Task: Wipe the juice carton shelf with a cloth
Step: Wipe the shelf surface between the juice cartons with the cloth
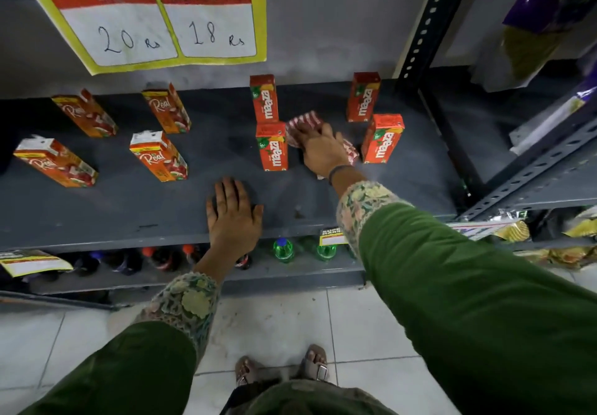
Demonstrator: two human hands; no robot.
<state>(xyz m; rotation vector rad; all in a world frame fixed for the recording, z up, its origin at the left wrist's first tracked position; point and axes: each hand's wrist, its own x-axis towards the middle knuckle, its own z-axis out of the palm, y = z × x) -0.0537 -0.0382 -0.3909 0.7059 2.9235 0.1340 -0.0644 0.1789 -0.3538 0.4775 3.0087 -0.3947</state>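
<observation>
Cloth lies under right hand, between Maaza cartons.

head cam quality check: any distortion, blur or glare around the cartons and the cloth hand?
Head view: wide-angle bending leans the Real cartons outward and bows the shelf edge; the right hand and cloth are slightly motion-soft, the left hand sharper; lighting dim and flat, soft sheen on the shelf, no hard glare; the price sign is readable.

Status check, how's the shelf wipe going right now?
Right hand pressing the red-and-white checked cloth on the grey metal shelf. Left hand flat, empty, near front edge. Upright orange Maaza cartons crowd the cloth both sides.
</observation>
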